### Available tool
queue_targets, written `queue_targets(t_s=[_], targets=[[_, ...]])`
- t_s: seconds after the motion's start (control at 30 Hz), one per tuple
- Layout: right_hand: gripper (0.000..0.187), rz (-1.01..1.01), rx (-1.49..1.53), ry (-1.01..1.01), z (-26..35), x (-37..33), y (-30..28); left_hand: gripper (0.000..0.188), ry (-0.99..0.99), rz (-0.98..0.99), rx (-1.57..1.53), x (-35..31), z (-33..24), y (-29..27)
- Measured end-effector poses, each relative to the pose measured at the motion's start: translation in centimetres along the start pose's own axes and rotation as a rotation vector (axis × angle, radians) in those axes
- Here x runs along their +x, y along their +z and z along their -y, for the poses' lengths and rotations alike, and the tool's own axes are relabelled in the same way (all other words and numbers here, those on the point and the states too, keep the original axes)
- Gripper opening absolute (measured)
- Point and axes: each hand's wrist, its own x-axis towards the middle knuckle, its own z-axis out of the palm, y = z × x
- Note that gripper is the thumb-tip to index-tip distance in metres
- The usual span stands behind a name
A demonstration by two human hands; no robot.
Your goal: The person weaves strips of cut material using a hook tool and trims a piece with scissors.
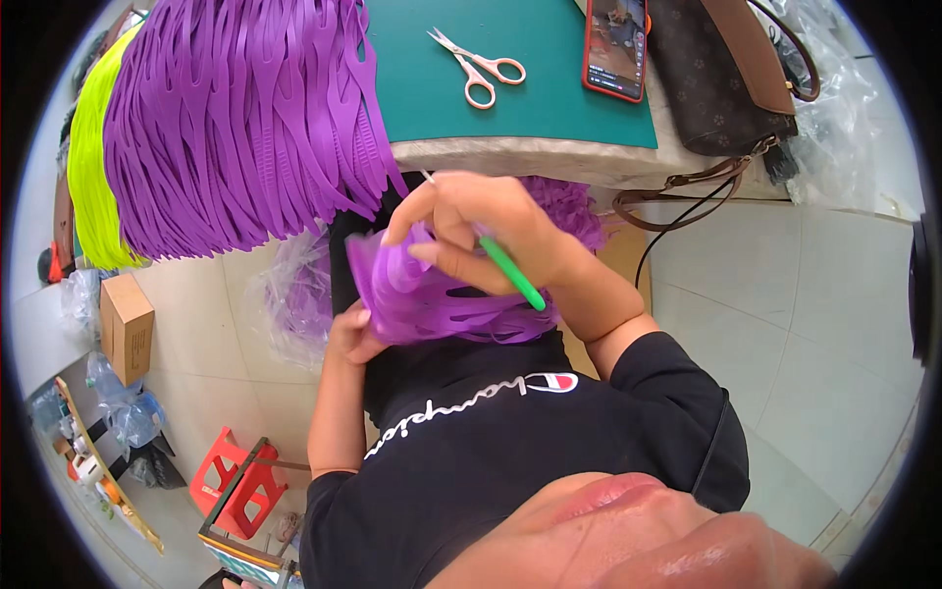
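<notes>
One bunch of slotted purple strips (461, 319) is held between the black shirt (589, 422) and the near edge of the table (530, 159). Its left side is pinched by the left grip (358, 334), the thumb laid against the strips. By the right grip (481, 231), a slender green-handled tool (512, 273) is clasped, its handle projecting toward the shirt from beneath the curled fingers; whether the strips are touched by the right fingertips cannot be told, owing to blur. A larger purple bundle (245, 128) is laid at the left of the table, its ends hanging past the edge, with yellow-green strips (93, 167) placed just beside it. On a green mat (579, 120), pink-handled scissors (479, 74) are seen with blades slightly parted; a red-cased phone (616, 44) is placed over the mat's right edge, and a brown handbag (716, 79) is set near it. At the left, a red stool (235, 481) and a cardboard box (126, 327) are seen on the tiled floor (196, 285).
</notes>
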Motion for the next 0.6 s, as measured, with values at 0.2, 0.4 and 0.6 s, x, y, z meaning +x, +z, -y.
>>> queue_targets(t_s=[0.2, 0.4, 0.6], targets=[[0.029, 0.024, -0.734, -0.035, -1.4, -1.3, -1.3, 0.054, 0.633, -0.332, 0.619, 0.5, 1.3, 1.6], [0.034, 0.0, -0.103, 0.44, -1.4, -3.2, 0.0, 0.055, 0.634, -0.013, 0.543, 0.1, 2.1, 6.9], [0.045, -0.102, 0.055, 0.402, -1.0, -4.1, 0.9, 0.064, 0.44, 0.105, 0.347, 1.1, 1.0, 9.7]])
